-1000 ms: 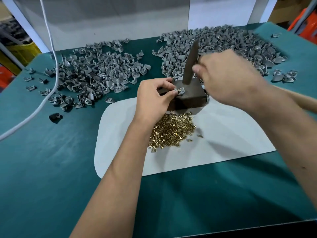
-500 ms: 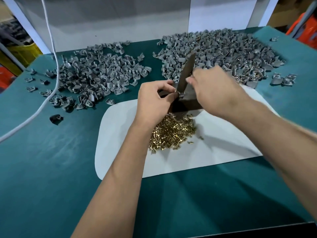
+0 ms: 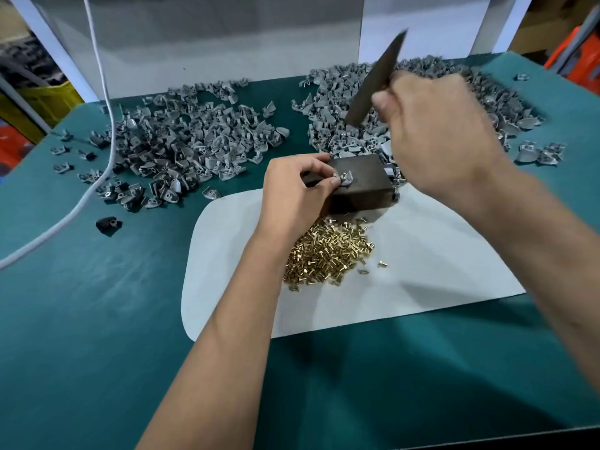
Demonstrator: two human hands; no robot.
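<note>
- Two hands at a dark block: left hand pinches a grey part on its top
- Right hand grips a flat bar above the block (mid-strike, likely)
- Next blow must land on the part alone

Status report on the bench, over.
Left hand pinches grey part on dark block. Right hand grips metal bar, clear above it. Nothing between bar and part.

Worktop covered in teal-green cloth, evenly lit. Far edge closed by a grey back panel with a white panel to its right. White post far left; yellow crate behind it. Orange object and cardboard far right, beyond the worktop.
</note>
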